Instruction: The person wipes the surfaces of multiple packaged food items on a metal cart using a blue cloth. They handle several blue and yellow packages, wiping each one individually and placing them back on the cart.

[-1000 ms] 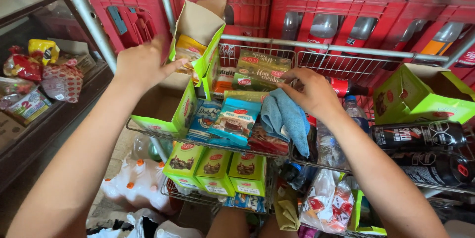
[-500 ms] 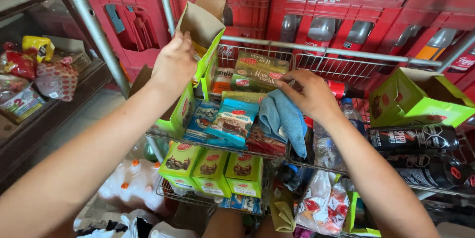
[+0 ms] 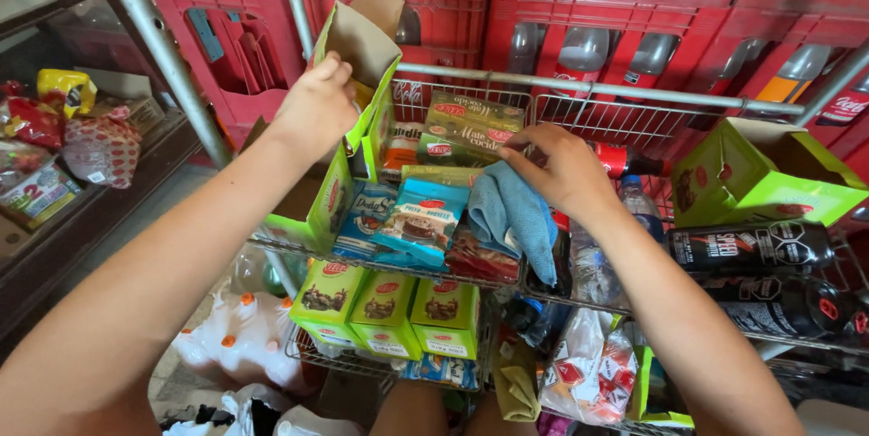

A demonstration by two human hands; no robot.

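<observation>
The left hand [image 3: 317, 110] is up at the open top of a tall green carton [image 3: 358, 96], fingers curled over the edge of its brown inner flap and pinching it. That carton stands upright at the left end of a wire shelf [image 3: 471, 277], leaning a little against the steel upright of the rack.

The right hand [image 3: 561, 169] hovers over the middle of the shelf, fingers bent and closed on the top of a blue cloth [image 3: 511, 219], which hangs down over the packets beneath it. Its fingertips also touch the lower edge of a stack of flat green biscuit packs [image 3: 471, 128] lying just behind the cloth.

Just left of the cloth lie light blue snack packets [image 3: 421, 223], overlapping one another, with a dark red packet partly under the cloth. Below the shelf's front edge three small green boxes [image 3: 389, 305] stand side by side in a row.

To the right, an open green box [image 3: 760, 173] sits tilted on the shelf, and in front of it two dark bottles [image 3: 751, 250] lie on their sides. Clear plastic bottles stand between these and the cloth. Behind everything rises a wall of red crates [image 3: 579, 10] holding bottles. Off to the left, well apart, a low shelf carries bagged snacks [image 3: 63, 128].
</observation>
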